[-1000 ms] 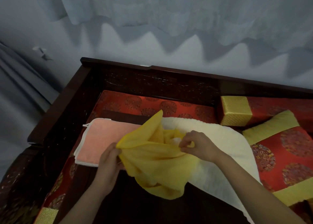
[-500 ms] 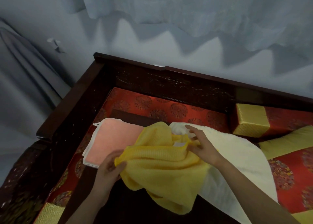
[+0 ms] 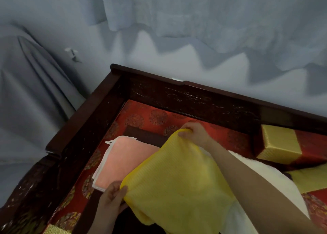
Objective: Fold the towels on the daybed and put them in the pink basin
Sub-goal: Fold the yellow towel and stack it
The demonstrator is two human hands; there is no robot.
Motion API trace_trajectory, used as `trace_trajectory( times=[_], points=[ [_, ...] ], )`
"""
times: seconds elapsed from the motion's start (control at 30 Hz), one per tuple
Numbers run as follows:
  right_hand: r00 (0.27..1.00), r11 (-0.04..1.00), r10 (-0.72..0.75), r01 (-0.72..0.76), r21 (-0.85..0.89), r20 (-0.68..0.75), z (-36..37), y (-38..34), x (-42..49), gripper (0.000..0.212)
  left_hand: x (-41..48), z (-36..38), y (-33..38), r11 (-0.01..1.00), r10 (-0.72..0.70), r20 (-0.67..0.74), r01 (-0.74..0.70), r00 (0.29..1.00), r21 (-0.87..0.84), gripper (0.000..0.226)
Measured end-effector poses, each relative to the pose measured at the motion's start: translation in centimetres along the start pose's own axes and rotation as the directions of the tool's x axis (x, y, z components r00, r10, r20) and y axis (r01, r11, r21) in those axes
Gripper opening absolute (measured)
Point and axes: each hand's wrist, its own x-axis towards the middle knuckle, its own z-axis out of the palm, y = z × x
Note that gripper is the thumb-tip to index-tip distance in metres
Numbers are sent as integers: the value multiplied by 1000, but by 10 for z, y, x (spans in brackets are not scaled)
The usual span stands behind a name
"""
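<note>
Daybed (image 3: 92, 127): a dark carved wooden frame filled the lower part of the view, with a red patterned cushion (image 3: 150, 117) inside it and red-and-gold bolsters (image 3: 283, 145) at the right.
White towel (image 3: 261, 177): it lay spread and unfolded on the seat, mostly hidden under the right forearm and the yellow cloth.
Yellow towel (image 3: 177, 180): it was held up and stretched by one edge, its lower part hanging loose and bunched near the bottom of the frame; no fold was yet made in it.
Pink towel (image 3: 123, 163): it rested flat on the cushion as a neat rectangle, just beside and partly under the yellow one, apparently already folded.
Right hand (image 3: 194, 133): its fingers were clamped on the far corner of the yellow towel.
Left hand (image 3: 113, 196): its fingers were pinched together on the near corner.
Pink basin: it was not in view.
Progress: judged early, with one towel seemingly folded, one in hand, one untouched, and nothing shown placed in the basin.
</note>
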Motion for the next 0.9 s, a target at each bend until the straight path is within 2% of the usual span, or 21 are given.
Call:
trace_trajectory(
  times=[0.17,0.3,0.37,0.43,0.57,0.67,0.77,0.9],
  points=[
    [952,956,239,-196,-218,192,36,24,25,37,4,-3,-1,1000,-12,-2,12,1000,2,7],
    [871,917,355,-252,-309,341,38,18,38,55,3,-5,1,1000,-25,8,25,1000,10,6],
    [838,895,392,-254,-366,379,36,14,41,58,2,-5,2,999,-29,7,28,1000,15,7],
    [853,902,370,-236,-360,369,31,13,42,47,1,-5,3,1000,-23,3,23,1000,20,8],
    [946,943,192,-104,-315,261,-8,1,29,28,-6,-6,16,996,29,36,-32,999,79,16],
    [987,967,101,-68,-245,126,-65,-12,3,23,-13,-9,43,963,173,70,-184,982,198,14],
    [1000,992,19,-22,-128,-24,-124,-19,-36,12,-25,4,89,835,365,192,-411,911,365,10],
    [956,994,-28,58,94,-292,-189,-34,-92,12,-42,59,165,758,480,348,-581,805,296,20]
  ],
)
